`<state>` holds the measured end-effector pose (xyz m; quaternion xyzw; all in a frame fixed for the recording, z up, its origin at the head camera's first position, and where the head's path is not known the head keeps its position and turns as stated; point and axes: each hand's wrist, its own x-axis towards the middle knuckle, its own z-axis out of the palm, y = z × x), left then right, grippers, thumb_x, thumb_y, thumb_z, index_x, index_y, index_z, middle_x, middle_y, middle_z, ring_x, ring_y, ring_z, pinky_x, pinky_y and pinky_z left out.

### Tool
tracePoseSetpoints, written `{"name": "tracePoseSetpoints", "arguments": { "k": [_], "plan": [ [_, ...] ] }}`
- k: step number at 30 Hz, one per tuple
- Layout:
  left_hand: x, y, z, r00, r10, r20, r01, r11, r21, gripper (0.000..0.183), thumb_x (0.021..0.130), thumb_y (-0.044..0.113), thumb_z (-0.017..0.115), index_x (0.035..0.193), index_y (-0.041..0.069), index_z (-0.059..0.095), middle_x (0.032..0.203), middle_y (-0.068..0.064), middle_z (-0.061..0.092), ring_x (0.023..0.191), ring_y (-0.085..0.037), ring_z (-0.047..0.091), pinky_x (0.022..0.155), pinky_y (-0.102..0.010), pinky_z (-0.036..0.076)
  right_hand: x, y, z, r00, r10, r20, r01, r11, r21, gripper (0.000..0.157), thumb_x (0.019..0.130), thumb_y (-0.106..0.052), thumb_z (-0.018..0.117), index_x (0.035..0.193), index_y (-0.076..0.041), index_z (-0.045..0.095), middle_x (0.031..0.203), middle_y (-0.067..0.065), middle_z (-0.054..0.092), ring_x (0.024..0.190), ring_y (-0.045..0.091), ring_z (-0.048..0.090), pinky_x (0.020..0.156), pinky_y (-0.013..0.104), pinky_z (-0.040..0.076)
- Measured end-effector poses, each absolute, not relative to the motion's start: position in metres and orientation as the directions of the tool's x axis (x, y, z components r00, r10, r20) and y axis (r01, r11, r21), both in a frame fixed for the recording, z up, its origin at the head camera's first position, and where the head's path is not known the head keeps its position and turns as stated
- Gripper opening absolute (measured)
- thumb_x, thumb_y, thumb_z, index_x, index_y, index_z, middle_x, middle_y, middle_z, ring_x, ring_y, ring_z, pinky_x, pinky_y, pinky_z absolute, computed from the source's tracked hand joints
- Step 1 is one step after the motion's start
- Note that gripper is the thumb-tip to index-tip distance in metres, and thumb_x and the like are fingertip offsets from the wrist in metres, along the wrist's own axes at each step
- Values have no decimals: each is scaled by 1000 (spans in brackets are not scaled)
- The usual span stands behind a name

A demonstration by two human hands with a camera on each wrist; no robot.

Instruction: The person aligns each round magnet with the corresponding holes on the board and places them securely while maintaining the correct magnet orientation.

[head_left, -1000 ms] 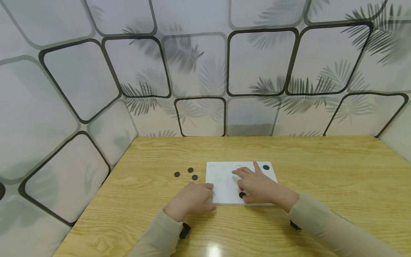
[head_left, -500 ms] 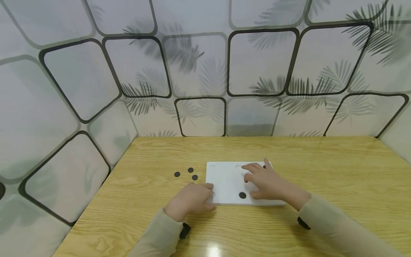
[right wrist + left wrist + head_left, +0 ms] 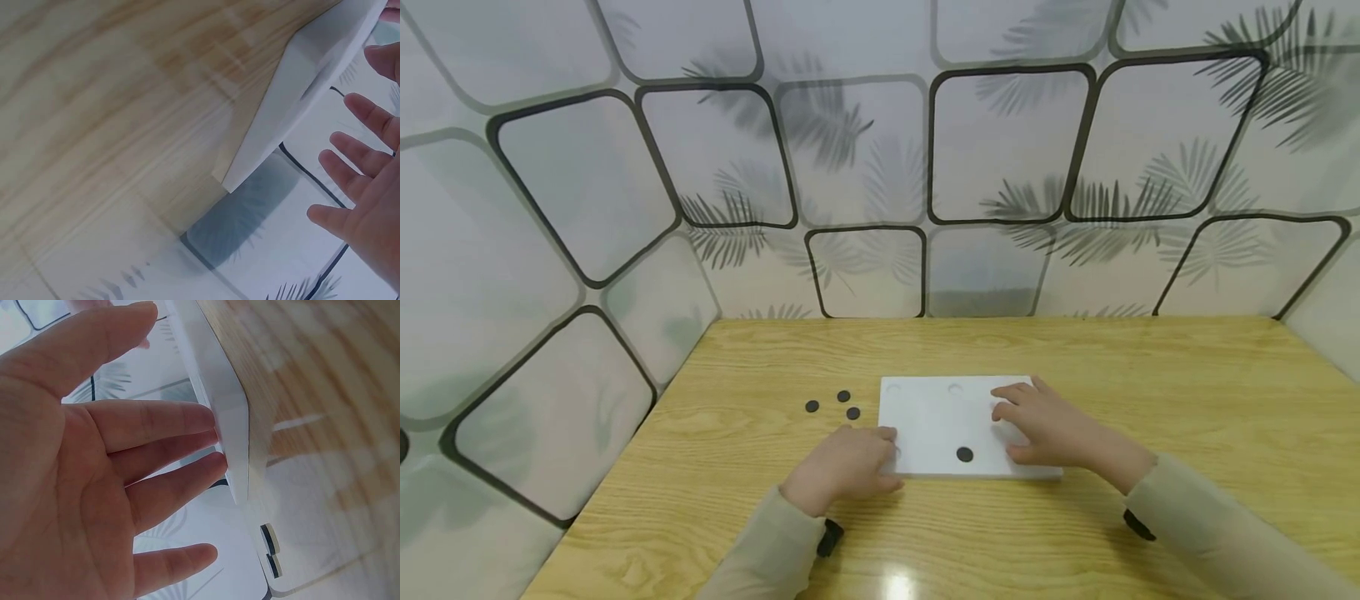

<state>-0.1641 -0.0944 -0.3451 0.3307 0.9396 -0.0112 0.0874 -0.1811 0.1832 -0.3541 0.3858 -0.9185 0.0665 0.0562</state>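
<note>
A white rectangular board (image 3: 925, 421) with shallow round recesses lies on the wooden table. One black disc (image 3: 965, 454) sits on it near the front edge, in the middle. My left hand (image 3: 847, 468) rests with its fingertips at the board's left side; the left wrist view shows those fingers (image 3: 181, 419) fairly straight against the white edge. Over the board's right part hovers my right hand (image 3: 1052, 429), fingers spread and slightly bent, with nothing visible between them. It hides the far right corner. In the right wrist view the same fingers (image 3: 369, 159) stand apart from the board.
Three loose black discs, among them one close to the board (image 3: 853, 413), lie on the table (image 3: 760, 467) left of the board. A patterned wall (image 3: 872, 192) borders the table at the back and left. Both wrists wear dark bands.
My right hand has moved right, away from the front middle disc, uncovering it and now covering the far right disc. My left hand has stayed at the board's left side.
</note>
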Motion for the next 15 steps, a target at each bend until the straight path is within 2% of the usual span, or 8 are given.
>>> {"name": "tracePoseSetpoints", "arguments": {
  "k": [11, 15],
  "plan": [
    [-163, -95, -343, -761, 625, -171, 631, 775, 25, 29, 82, 42, 59, 69, 16, 61, 126, -3, 49, 105, -21, 54, 87, -46, 41, -174, 191, -355, -733, -679, 45, -680, 728, -92, 40, 79, -21, 64, 111, 0, 55, 117, 17, 51, 111, 32, 45, 94, 55, 27],
    [-163, -96, -343, -759, 628, -171, 634, 773, 24, 29, 82, 42, 59, 70, 16, 62, 126, -3, 50, 104, -20, 54, 86, -45, 42, -171, 193, -355, -738, -675, 17, -673, 734, -95, 42, 80, -24, 63, 113, 1, 55, 118, 18, 51, 112, 32, 44, 94, 54, 28]
  ]
}}
